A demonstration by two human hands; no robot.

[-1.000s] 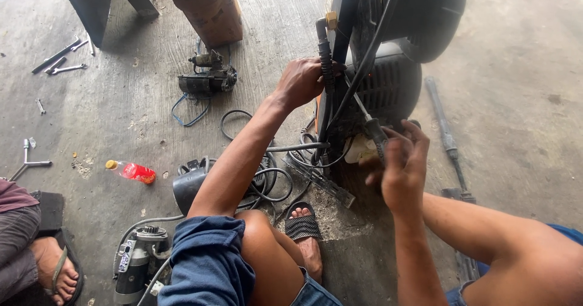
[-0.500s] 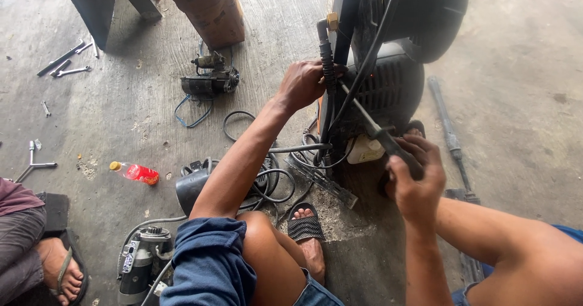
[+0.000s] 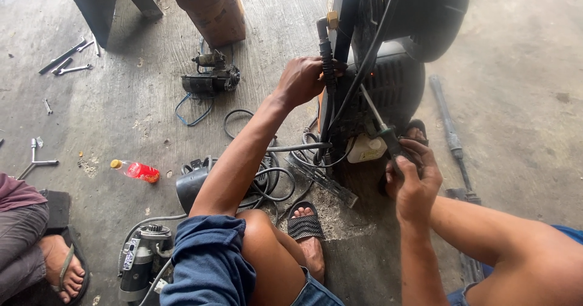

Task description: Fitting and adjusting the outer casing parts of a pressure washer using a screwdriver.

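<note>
A black engine machine (image 3: 395, 81) with a ribbed housing stands upright on the concrete floor in front of me. My left hand (image 3: 300, 80) grips a black hose (image 3: 326, 57) on its left side. In my right hand (image 3: 413, 181) is a screwdriver (image 3: 379, 123) held by its dark handle, its metal shaft angled up and left into the machine's housing. A white plastic tank (image 3: 364, 149) sits low on the machine, just left of my right hand. Black cables (image 3: 273, 172) loop on the floor under my left forearm.
A starter motor (image 3: 209, 78) and a brown box (image 3: 209, 8) lie at the back. A red bottle (image 3: 136, 170), wrenches (image 3: 67, 60), a power tool (image 3: 139, 257) and a long bar (image 3: 449, 130) lie around. Another person's sandalled foot (image 3: 61, 269) is at the lower left.
My right hand has drawn down and right, away from the machine, now gripping the screwdriver's handle with the shaft pointing into the housing. My left hand has stayed on the hose.
</note>
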